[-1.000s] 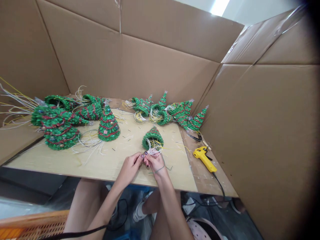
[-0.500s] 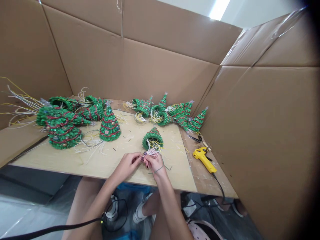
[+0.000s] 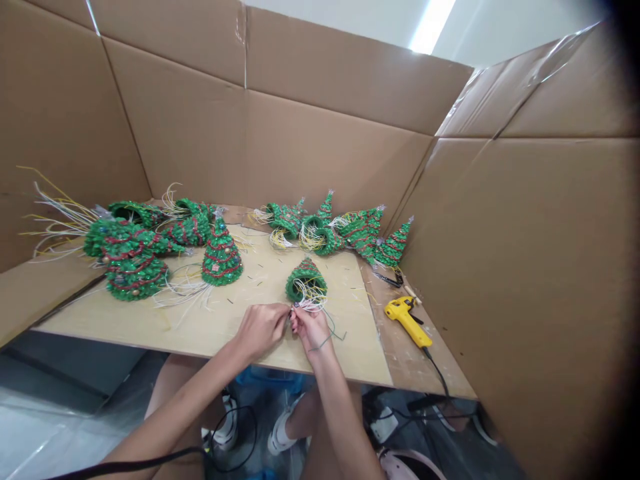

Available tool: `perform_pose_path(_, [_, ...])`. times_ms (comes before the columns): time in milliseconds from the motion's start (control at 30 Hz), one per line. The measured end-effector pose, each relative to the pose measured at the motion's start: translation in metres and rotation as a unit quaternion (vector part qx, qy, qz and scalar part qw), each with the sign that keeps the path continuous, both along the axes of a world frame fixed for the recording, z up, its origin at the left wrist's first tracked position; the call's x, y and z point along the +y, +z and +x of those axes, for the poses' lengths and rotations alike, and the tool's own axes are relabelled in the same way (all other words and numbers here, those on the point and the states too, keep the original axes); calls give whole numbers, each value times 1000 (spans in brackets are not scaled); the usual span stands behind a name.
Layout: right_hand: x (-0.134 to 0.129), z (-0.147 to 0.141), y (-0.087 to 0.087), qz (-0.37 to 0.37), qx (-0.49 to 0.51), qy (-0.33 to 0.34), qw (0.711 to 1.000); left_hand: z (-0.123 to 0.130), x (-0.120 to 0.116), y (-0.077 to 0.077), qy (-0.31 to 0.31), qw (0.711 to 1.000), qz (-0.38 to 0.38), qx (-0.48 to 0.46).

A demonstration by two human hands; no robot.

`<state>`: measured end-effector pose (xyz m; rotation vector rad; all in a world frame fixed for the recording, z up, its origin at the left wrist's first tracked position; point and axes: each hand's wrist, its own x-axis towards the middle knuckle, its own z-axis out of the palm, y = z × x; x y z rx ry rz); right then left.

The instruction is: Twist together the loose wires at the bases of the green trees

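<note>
In front of me a small green Christmas tree (image 3: 307, 268) lies on its side, its hollow base facing me. White and yellow wires (image 3: 311, 301) spill out of that base. My right hand (image 3: 311, 328) is closed in a pinch on the wires close to the base. Fingertip to fingertip with it, my left hand (image 3: 265, 325) is also pinched closed; the wire ends between the fingers are too small to make out clearly. A thin green wire (image 3: 336, 331) trails loose beside my right wrist.
Several decorated trees with wires sit at the left (image 3: 133, 267) and along the back (image 3: 360, 230). On the right lie a yellow glue gun (image 3: 409, 321) with a cord and black-handled pliers (image 3: 390, 277). Cardboard walls (image 3: 320, 147) surround the wooden board (image 3: 210, 330). Wire scraps are scattered about.
My left hand has turned slightly, its back now more toward me, while both hands stay pinched together at the wires. The view has shifted a little.
</note>
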<state>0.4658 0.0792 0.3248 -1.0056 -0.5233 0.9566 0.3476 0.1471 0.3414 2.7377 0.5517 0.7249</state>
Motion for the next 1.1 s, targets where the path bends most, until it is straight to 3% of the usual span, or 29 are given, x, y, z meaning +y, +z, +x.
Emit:
perform_pose_path(133, [-20, -7, -3, -35, -98, -46, 993, -6, 6, 8, 12, 996, -81, -36])
perform_pose_path(200, [-32, -8, 0, -25, -274, -139, 951, -9, 11, 12, 10, 991, -122, -46])
perform_pose_path(233, [-37, -7, 3, -6, -392, -183, 901, -10, 13, 14, 7, 989, -143, -48])
perform_pose_path(300, [-41, -4, 13, 46, -612, -217, 759, -11, 18, 18, -6, 982, -181, -53])
perform_pose_path(367, [-36, 3, 24, 86, -740, -187, 640, -11, 22, 23, -27, 975, -213, -60])
perform_pose_path(400, [-31, 7, 29, 95, -779, -173, 595, -10, 23, 25, -40, 971, -225, -64])
perform_pose_path(500, [-15, 19, 40, 102, -843, -149, 507, -9, 27, 33, -64, 966, -244, -60])
perform_pose_path(600, [-4, 28, 44, 115, -868, -131, 464, -10, 30, 40, -66, 969, -234, -34])
perform_pose_path(733, [1, 32, 47, 114, -872, -92, 467, -14, 31, 46, -44, 992, -119, 15])
perform_pose_path(867, [1, 31, 51, 88, -847, -45, 523, -18, 34, 46, -67, 993, 92, 31])
perform_pose_path(967, [1, 30, 53, 72, -799, -20, 597, -18, 40, 42, -112, 951, 289, 6])
perform_pose_path(1033, [2, 31, 54, 60, -754, -7, 654, -16, 46, 40, -140, 899, 413, -38])
perform_pose_path(1100, [3, 32, 54, 44, -708, 6, 705, -14, 52, 39, -159, 853, 489, -89])
